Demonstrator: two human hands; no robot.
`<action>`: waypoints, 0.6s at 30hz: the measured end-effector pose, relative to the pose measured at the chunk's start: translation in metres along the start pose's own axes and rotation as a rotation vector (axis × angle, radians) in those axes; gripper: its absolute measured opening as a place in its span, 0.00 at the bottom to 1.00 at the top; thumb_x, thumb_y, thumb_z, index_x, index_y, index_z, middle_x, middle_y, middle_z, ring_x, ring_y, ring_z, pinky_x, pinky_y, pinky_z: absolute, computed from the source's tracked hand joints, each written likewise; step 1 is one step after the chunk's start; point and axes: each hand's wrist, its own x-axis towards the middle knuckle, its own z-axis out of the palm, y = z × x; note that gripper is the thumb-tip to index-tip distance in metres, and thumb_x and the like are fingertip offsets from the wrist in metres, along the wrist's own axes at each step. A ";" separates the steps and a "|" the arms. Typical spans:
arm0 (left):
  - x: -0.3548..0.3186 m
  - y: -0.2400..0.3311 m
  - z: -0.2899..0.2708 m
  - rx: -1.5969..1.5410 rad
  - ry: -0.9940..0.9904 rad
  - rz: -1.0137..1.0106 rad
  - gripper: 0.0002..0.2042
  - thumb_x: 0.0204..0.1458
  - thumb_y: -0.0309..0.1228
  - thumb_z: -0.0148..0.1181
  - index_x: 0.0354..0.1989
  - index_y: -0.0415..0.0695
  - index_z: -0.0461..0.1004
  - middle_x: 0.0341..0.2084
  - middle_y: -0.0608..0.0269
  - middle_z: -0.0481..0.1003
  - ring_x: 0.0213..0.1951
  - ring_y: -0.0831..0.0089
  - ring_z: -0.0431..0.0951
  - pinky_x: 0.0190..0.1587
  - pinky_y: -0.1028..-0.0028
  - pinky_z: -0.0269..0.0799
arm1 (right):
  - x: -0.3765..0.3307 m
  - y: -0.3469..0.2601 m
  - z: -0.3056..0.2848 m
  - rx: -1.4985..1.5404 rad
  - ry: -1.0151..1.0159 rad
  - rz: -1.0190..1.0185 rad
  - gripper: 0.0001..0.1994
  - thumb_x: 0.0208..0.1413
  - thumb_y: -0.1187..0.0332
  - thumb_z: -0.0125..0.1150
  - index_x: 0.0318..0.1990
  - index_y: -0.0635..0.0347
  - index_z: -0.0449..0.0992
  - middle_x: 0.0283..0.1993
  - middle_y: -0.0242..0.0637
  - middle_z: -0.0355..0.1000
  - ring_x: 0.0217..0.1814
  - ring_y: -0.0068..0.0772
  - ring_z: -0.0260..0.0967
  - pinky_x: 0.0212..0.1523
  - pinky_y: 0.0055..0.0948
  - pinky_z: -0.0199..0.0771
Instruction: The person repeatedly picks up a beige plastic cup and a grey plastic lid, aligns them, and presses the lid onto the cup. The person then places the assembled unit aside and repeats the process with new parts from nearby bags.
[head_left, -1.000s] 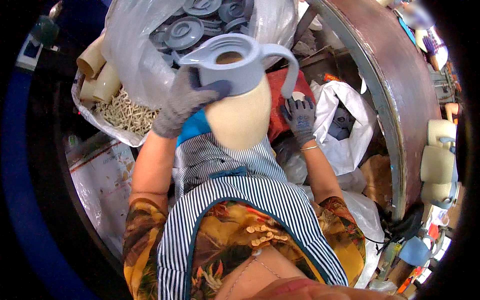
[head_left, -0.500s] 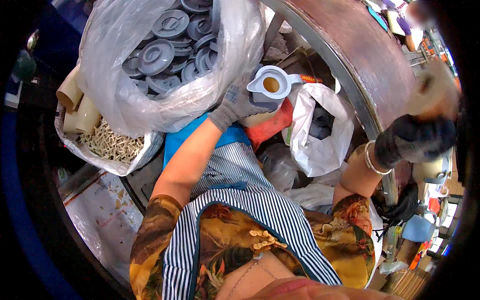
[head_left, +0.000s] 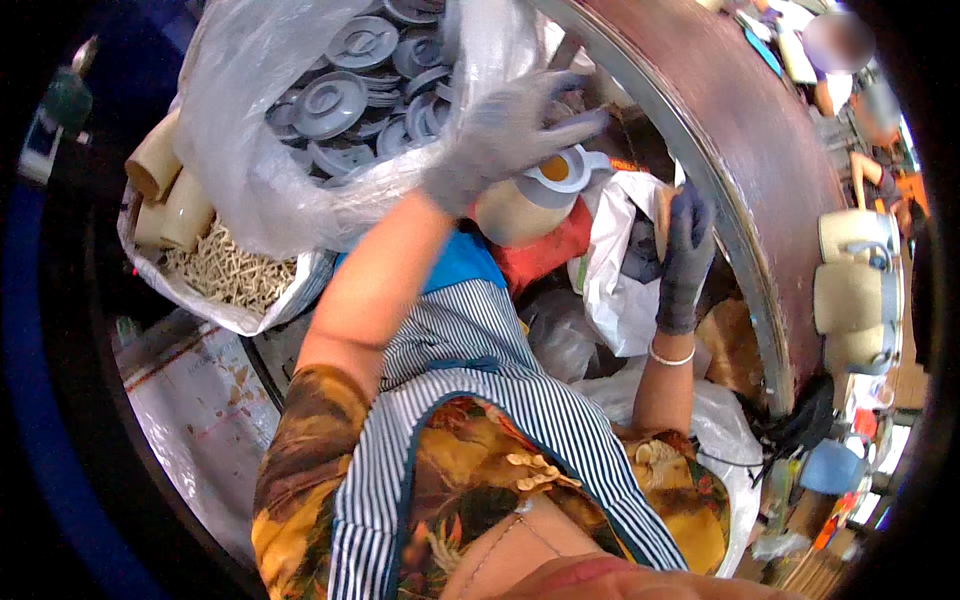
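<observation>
A beige jug [head_left: 520, 212] with a pale grey spouted collar [head_left: 572, 172] stands tilted by my knees, beside a red cloth or bag [head_left: 545, 250]. Over its top passes my left hand [head_left: 505, 135], in a grey glove, open with fingers spread; it holds nothing and partly covers the collar. My right hand [head_left: 688, 250], in a darker glove, is raised above a white bag [head_left: 612, 305] with dark grey pieces [head_left: 640, 255] inside. Its fingers are bent closed against a narrow tan thing [head_left: 663, 222], mostly hidden, whose kind I cannot make out.
At upper left a clear plastic bag [head_left: 225, 150] holds several grey round lids [head_left: 330, 105]. Below it a sack [head_left: 240, 322] contains small beige pieces and cardboard tubes [head_left: 185, 215]. A metal-edged table [head_left: 740, 130] curves along the right; beyond it are several beige jugs [head_left: 850, 290].
My left hand has let go of the jug's collar and opened above it. My right hand has come from over the table's right side to the white bag.
</observation>
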 end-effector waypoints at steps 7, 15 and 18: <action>-0.038 -0.011 0.065 0.806 0.205 0.137 0.18 0.43 0.45 0.63 0.36 0.45 0.75 0.38 0.56 0.76 0.41 0.61 0.76 0.47 0.63 0.68 | -0.062 0.029 0.073 -0.049 -0.421 -0.069 0.26 0.54 0.53 0.63 0.56 0.59 0.72 0.48 0.48 0.75 0.44 0.50 0.72 0.48 0.42 0.69; -0.273 0.066 -0.100 -0.223 0.747 -0.499 0.22 0.48 0.33 0.57 0.51 0.35 0.70 0.46 0.52 0.74 0.51 0.64 0.73 0.57 0.66 0.65 | 0.011 -0.074 0.145 -0.167 -0.367 -0.327 0.19 0.53 0.58 0.62 0.50 0.55 0.74 0.44 0.39 0.74 0.48 0.47 0.69 0.46 0.44 0.69; -0.338 0.061 -0.095 -0.171 1.041 -0.651 0.21 0.52 0.34 0.57 0.52 0.35 0.70 0.45 0.55 0.74 0.48 0.68 0.73 0.53 0.68 0.68 | 0.060 -0.183 0.184 0.991 -0.682 0.411 0.15 0.62 0.60 0.56 0.51 0.59 0.73 0.40 0.35 0.75 0.35 0.28 0.72 0.34 0.28 0.75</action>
